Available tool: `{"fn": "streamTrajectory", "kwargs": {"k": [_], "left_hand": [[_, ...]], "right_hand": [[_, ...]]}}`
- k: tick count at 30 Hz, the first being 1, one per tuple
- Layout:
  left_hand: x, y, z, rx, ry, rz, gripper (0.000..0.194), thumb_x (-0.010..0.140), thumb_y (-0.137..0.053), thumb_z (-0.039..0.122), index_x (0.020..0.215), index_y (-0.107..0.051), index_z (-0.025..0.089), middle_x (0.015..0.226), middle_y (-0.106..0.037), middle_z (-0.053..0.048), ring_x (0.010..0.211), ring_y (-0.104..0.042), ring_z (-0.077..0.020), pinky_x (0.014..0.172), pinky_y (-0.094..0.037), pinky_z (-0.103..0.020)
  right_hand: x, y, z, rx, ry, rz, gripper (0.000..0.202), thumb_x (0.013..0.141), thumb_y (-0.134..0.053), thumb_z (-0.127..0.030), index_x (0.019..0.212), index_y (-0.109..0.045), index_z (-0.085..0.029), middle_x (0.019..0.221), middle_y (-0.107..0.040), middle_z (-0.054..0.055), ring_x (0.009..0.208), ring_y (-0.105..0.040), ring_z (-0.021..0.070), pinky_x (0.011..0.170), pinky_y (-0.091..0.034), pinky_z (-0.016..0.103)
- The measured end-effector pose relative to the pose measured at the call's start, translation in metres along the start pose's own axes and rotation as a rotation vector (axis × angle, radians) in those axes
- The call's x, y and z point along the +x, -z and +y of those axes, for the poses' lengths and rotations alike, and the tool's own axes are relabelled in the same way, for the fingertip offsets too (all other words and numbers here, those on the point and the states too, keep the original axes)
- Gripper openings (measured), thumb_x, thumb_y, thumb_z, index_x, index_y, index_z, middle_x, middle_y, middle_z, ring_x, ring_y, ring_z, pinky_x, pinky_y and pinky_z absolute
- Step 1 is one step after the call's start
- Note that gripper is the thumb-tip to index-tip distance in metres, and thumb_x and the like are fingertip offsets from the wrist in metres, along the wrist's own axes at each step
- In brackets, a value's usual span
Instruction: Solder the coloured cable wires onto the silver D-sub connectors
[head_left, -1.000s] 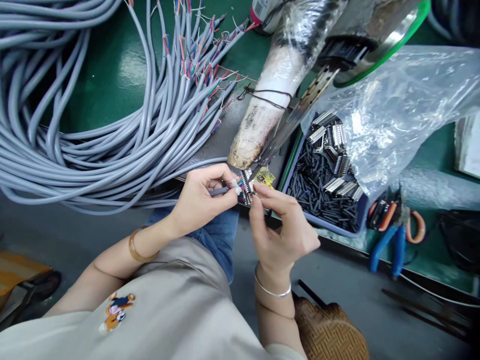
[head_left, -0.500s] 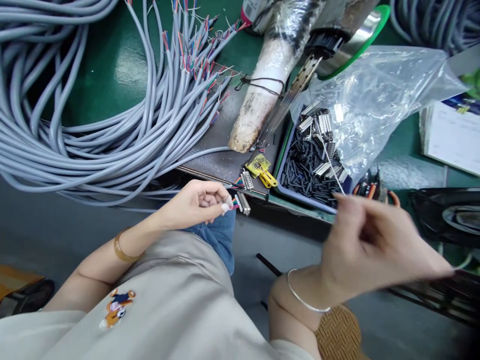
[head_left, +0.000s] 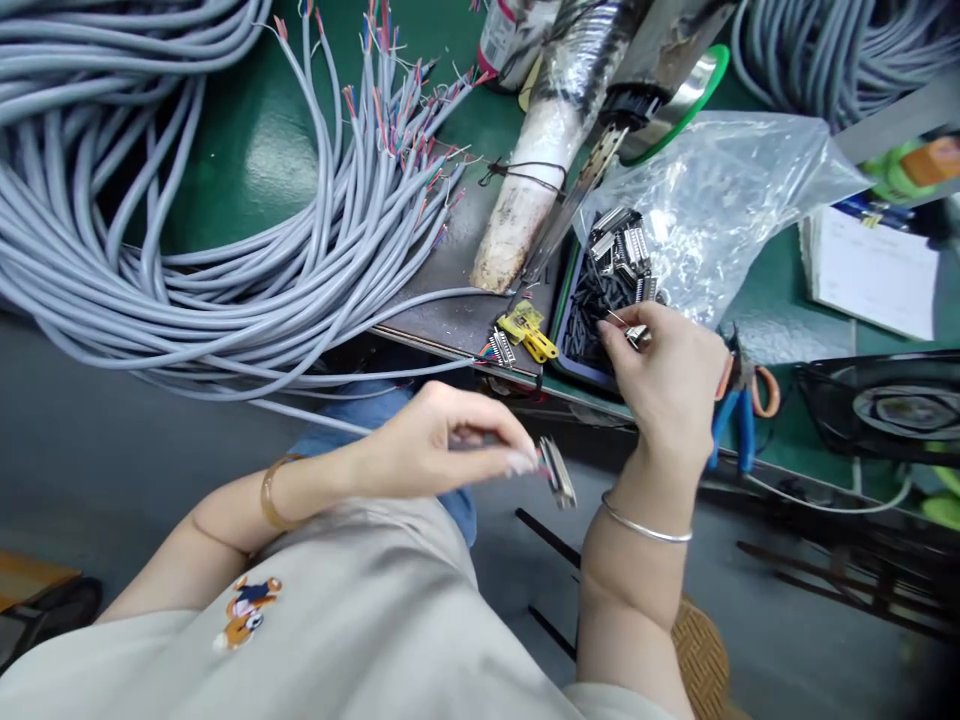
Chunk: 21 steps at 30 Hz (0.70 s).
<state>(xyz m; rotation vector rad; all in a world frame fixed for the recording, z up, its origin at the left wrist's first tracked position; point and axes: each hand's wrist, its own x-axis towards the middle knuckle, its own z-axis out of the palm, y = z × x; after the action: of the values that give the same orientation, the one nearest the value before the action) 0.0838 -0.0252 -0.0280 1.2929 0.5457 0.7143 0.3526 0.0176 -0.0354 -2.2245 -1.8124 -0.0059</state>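
Note:
My left hand (head_left: 450, 440) is pinched on the wired end of a grey cable (head_left: 315, 418), just below the table edge. A silver multi-pin connector (head_left: 556, 472) sticks out past its fingertips. My right hand (head_left: 664, 365) reaches over a blue tray (head_left: 592, 375), thumb and forefinger closed on a thin metal rod (head_left: 616, 318); its exact kind cannot be told. Short black tubes (head_left: 581, 335) fill the tray, with several silver connectors (head_left: 628, 245) lying on top. A second wired connector (head_left: 501, 348) rests on the table edge beside a yellow clip-like piece (head_left: 538, 343).
A large bundle of grey cables (head_left: 247, 250) with stripped ends covers the left. A soldering iron (head_left: 577, 195) lies beside a wrapped white tube (head_left: 517, 210). A plastic bag (head_left: 712, 200), pliers (head_left: 739, 410), paper pad (head_left: 874, 265) and black fan (head_left: 877, 410) are at right.
My left hand has moved right and slightly down with the cable and connector. My right hand has swung left and up to the tray, bringing the rod among the tubes. The view has shifted slightly.

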Motion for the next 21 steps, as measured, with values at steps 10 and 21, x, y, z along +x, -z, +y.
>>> {"fn": "streamTrajectory", "kwargs": {"k": [10, 21], "left_hand": [[0.024, 0.011, -0.045, -0.162, 0.211, 0.404, 0.016, 0.069, -0.076, 0.024, 0.075, -0.069, 0.010, 0.063, -0.062, 0.000, 0.050, -0.044, -0.0036, 0.049, -0.030, -0.019], [0.025, 0.008, -0.040, 0.028, 0.195, 0.346, 0.016, 0.073, -0.070, 0.025, 0.074, -0.067, 0.010, 0.063, -0.052, 0.002, 0.050, -0.030, -0.0031, 0.047, -0.022, -0.021]], "right_hand": [[-0.066, 0.018, -0.039, 0.737, 0.141, 0.110, 0.004, 0.088, -0.075, -0.025, 0.088, -0.078, -0.022, 0.083, -0.073, 0.003, 0.061, -0.057, 0.0113, 0.049, -0.034, 0.026], [-0.066, 0.007, -0.064, 0.645, 0.370, -0.054, 0.012, 0.097, -0.063, -0.016, 0.088, -0.068, -0.021, 0.083, -0.071, -0.001, 0.073, -0.064, 0.0118, 0.064, -0.047, 0.026]]}}
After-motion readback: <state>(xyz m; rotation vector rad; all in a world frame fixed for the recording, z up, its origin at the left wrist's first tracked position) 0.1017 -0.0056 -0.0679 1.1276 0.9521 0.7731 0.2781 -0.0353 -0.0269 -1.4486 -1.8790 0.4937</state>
